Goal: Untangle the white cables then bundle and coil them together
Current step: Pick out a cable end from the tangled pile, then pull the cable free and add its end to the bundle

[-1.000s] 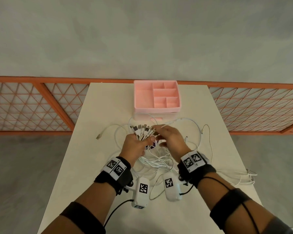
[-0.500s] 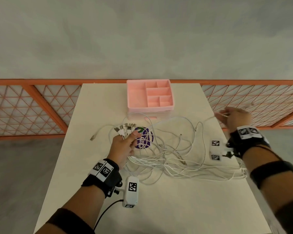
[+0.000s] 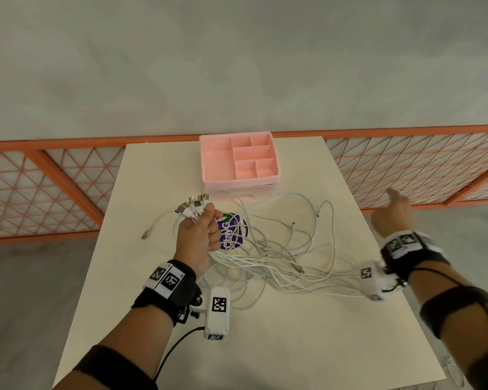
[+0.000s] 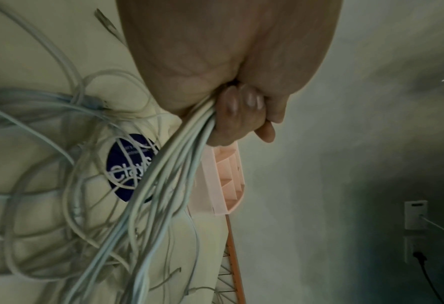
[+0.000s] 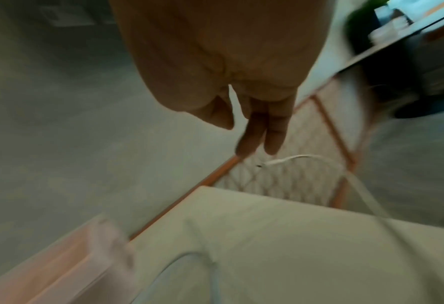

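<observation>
Several white cables (image 3: 288, 257) lie tangled across the middle of the cream table (image 3: 265, 347). My left hand (image 3: 197, 235) grips a bundle of them just below their USB plugs (image 3: 192, 205), which fan out above the fist. In the left wrist view the curled fingers (image 4: 241, 115) close round the cable bundle (image 4: 164, 174). My right hand (image 3: 392, 212) is raised beyond the table's right edge with straight fingers (image 5: 273, 131) holding nothing. One loose cable end (image 5: 288, 160) hangs in the air just past them.
A pink compartment tray (image 3: 209, 164) stands at the table's far edge. A round purple sticker (image 3: 231, 232) lies under the cables beside my left hand. One separate cable plug (image 3: 145, 235) lies to the left. An orange lattice railing (image 3: 406, 164) runs behind the table.
My right hand left the bundle, swung out to the right drawing one cable with it, and now has opened and let that cable go. The left hand kept its grip.
</observation>
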A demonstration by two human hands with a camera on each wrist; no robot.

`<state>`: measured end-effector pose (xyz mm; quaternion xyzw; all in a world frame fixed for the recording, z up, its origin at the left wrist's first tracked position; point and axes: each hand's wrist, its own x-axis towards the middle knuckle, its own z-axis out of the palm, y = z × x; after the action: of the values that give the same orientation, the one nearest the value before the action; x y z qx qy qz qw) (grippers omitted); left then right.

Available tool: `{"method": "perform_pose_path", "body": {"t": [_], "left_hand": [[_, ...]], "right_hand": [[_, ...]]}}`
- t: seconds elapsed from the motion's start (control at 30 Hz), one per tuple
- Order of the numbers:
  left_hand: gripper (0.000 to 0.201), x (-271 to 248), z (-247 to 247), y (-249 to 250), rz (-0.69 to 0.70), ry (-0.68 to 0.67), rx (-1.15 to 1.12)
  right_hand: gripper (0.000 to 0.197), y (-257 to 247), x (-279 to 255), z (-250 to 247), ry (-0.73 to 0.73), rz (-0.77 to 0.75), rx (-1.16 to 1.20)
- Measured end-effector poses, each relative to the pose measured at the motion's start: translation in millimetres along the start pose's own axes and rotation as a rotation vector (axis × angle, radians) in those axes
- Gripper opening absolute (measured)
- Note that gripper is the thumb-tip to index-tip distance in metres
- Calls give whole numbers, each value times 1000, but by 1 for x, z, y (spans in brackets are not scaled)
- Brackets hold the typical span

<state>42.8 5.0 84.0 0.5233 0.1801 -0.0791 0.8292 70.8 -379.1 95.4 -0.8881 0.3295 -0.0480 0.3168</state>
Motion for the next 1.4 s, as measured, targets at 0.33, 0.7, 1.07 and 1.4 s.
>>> {"method": "perform_pose_path", "body": {"t": [0.33,0.7,1.07,1.4], "left_hand": [[34,0,24,30,115,-51,-218],[36,12,-41,50,133,79,-257],[32,8,-39,5,-151,-14,-72],[36,-2,-74,-34,-217,137,-20]], "right_hand": [[18,-117,-174,121,-732,-914,-6],[37,13,-83,85,-601,-518,-620],[32,100,-9,15,-253,-217,-947],[67,106,-34,53,-640,-176,-1112]]}}
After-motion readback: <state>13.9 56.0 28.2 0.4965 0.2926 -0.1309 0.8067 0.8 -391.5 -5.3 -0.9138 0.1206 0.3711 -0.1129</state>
